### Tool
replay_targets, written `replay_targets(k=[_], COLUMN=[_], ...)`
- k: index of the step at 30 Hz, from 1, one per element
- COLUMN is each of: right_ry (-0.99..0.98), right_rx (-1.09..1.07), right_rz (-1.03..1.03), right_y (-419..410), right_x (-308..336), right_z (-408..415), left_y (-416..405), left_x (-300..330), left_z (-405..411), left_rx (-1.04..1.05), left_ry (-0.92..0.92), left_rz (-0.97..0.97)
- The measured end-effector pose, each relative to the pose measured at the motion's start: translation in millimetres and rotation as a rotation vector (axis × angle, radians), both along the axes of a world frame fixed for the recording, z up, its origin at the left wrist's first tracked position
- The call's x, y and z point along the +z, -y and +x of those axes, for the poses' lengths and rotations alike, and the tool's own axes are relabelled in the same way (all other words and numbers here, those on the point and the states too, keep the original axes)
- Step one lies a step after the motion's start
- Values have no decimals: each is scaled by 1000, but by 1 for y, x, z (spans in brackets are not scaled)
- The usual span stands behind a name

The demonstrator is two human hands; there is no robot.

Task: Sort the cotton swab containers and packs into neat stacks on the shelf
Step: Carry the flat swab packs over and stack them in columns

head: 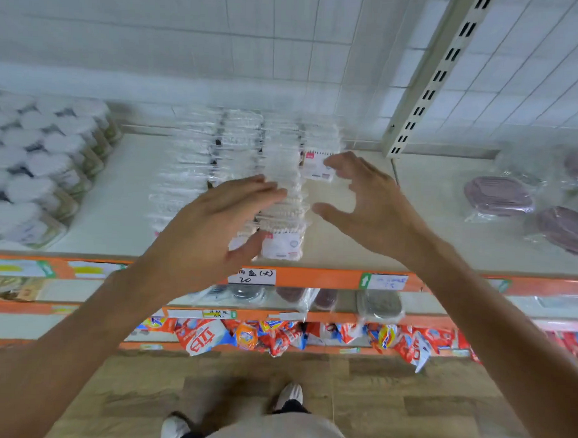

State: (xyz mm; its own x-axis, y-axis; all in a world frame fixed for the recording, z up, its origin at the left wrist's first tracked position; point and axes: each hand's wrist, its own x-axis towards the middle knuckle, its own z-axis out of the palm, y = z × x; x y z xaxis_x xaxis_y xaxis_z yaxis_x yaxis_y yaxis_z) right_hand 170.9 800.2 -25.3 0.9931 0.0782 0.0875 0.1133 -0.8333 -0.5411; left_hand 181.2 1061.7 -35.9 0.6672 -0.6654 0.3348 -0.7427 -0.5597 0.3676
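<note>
Clear packs of cotton swabs stand in several rows on the white shelf (346, 240). The right row (286, 199) runs from the back wall to the front edge, its front pack showing a white label. My left hand (215, 222) lies over this row's left side, fingers spread, thumb against the front pack. My right hand (367, 202) hovers open just right of the row, fingers curled, not touching it. A loose pack with a red-and-white label (317, 165) stands tilted behind my right fingertips. Round cotton swab containers (37, 174) with white lids are grouped at the far left.
Purple soap dishes in plastic wrap (501, 196) lie at the right. A slotted metal upright (426, 89) rises behind the shelf. An orange price rail (311, 278) edges the shelf front. Lower shelves hold more dishes and red detergent bags (277, 339).
</note>
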Motion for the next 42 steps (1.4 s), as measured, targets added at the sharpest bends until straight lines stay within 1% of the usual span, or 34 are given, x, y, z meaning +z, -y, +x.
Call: replay_targets(k=[2, 4, 8, 14, 18, 22, 25, 30, 34, 39, 42], right_ry=[-47, -54, -44, -17, 7, -25, -53, -106, -133, -198, -228], right_rx=[48, 87, 220, 462, 601, 697, 768, 846, 849, 749, 671], right_rz=[-19, -27, -17, -61, -108, -83, -84, -99, -90, -85, -80], right_y=[-33, -75, -174, -339, -441, -518, -566, -634, -683, -732, -747], right_x=[2, 1, -15, -30, -31, -30, -30, -42, -57, -59, -54], right_z=[-29, -42, -39, -19, -17, -14, -6, 23, 56, 110, 138], left_y=[-26, -58, -149, -325, -424, -486, -514, -559, -601, -657, -685], left_x=[-8, -16, -18, -25, -33, -40, -45, -52, -55, -47, -42], left_z=[-12, -18, -32, -81, -133, -171, -182, -167, -126, -38, 9], left_rx=[-21, -15, 43, 294, 492, 636, 745, 825, 828, 748, 676], left_ry=[9, 9, 13, -51, -141, -196, -243, -278, -313, -295, -228], left_rz=[1, 5, 30, 81, 65, 124, 123, 144, 139, 166, 152])
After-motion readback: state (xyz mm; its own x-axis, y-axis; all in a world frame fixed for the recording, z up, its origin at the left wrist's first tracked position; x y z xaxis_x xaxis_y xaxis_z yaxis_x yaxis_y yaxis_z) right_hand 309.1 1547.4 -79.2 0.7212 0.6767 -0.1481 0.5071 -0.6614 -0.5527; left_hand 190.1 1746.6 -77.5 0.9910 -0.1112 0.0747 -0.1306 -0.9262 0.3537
